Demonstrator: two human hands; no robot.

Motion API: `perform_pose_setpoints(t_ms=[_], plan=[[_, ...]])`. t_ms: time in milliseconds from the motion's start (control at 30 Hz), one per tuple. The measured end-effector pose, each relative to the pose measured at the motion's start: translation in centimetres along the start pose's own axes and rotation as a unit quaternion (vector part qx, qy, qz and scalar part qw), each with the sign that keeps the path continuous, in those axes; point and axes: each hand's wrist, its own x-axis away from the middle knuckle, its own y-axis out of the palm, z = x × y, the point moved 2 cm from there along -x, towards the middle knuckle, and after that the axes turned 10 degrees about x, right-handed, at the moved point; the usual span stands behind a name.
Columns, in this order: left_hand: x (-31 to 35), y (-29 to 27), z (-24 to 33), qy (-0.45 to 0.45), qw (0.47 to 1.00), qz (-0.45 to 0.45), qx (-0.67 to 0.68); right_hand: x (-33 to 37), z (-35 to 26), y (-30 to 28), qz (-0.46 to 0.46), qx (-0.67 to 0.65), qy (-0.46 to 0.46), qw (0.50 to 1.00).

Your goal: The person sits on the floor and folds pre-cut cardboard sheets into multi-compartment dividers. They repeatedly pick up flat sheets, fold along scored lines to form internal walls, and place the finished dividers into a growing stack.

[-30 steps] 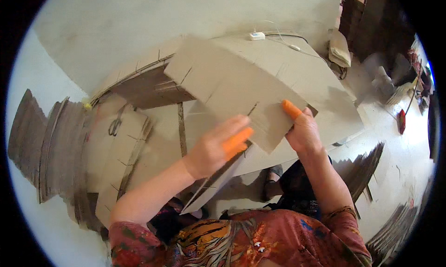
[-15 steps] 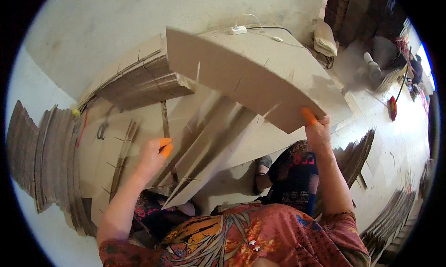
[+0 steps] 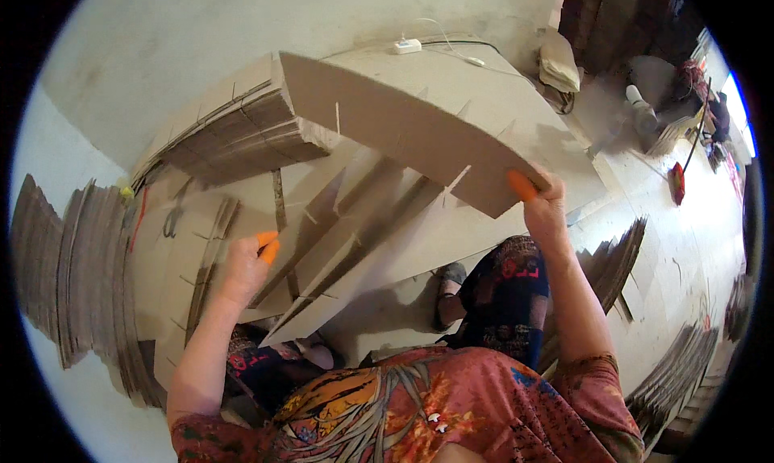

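My right hand (image 3: 547, 209), with an orange finger cover, grips the right end of a long slotted cardboard strip (image 3: 387, 128). This strip stands on edge and slants down from upper left to right. Below it several slotted cardboard strips (image 3: 355, 257) run diagonally toward me, meeting its lower edge; whether their slots are engaged I cannot tell. At their left, my left hand (image 3: 248, 268) has its fingers curled, with orange covers on the tips. It is beside the end of one diagonal strip, and what lies between its fingers is hidden.
A stack of slotted cardboard strips (image 3: 242, 141) lies on the pale work board (image 3: 419, 64) at the back left. More cardboard stacks stand at far left (image 3: 81, 269) and lower right (image 3: 677, 382). A white power strip (image 3: 407, 46) with a cable sits by the wall.
Both hands and the long strip have shifted slightly left; my left hand is also a little lower. The diagonal strips look steadier than before, and my right hand keeps its grip.
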Motion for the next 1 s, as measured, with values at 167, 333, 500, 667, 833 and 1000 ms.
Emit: perform_pose_setpoints(t_ms=[167, 333, 500, 667, 833, 1000], plan=[[-0.2, 0.0, 0.2, 0.023, 0.999, 0.007, -0.026, 0.0, 1.0, 0.2, -0.040, 0.060, -0.009, 0.997], [0.0, 0.2, 1.1, -0.029, 0.999, 0.015, -0.007, 0.9, 0.9, 0.0, -0.018, 0.071, -0.017, 0.997], [-0.1, -0.1, 1.3, -0.027, 0.999, 0.019, -0.031, 0.8, 0.9, -0.4, -0.034, 0.053, 0.002, 0.998], [-0.2, 0.0, 0.7, -0.013, 0.999, 0.026, -0.041, 1.2, 1.6, -0.7, -0.011, 0.089, -0.015, 0.996], [-0.1, -0.2, 0.3, -0.022, 0.999, 0.036, -0.031, 1.2, 0.9, -0.3, -0.065, 0.134, -0.030, 0.988], [-0.2, -0.1, 1.2, -0.021, 0.998, 0.021, -0.047, 2.9, 3.3, 0.3, -0.083, 0.151, 0.034, 0.985]])
